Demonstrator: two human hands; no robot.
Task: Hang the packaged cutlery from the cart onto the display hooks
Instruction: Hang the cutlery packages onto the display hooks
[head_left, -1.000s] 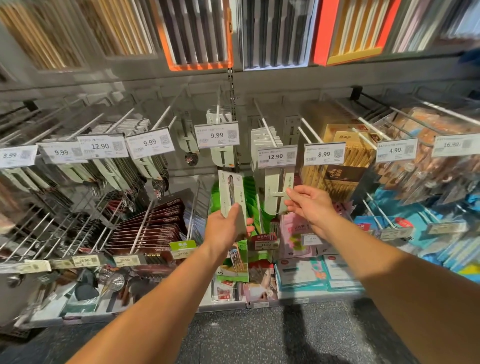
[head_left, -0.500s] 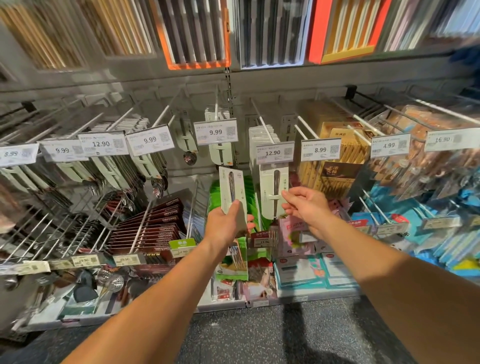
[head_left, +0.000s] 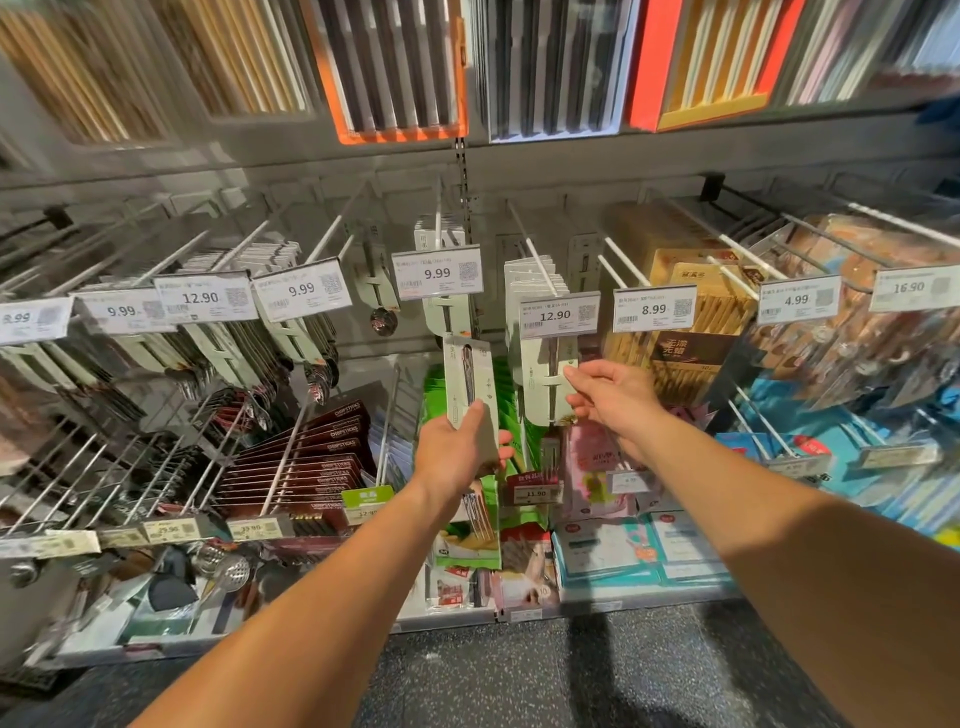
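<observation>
Two bare hands are up at the rack, each on one cutlery pack. The left hand grips a white pack upright, just left of the 12.90 price tag. The right hand pinches the front hanging pack right under that tag, on its hook. How many packs sit behind it is hard to count, and the top shelf is blurred. Versus a second ago, the right hand sits slightly higher on that pack.
</observation>
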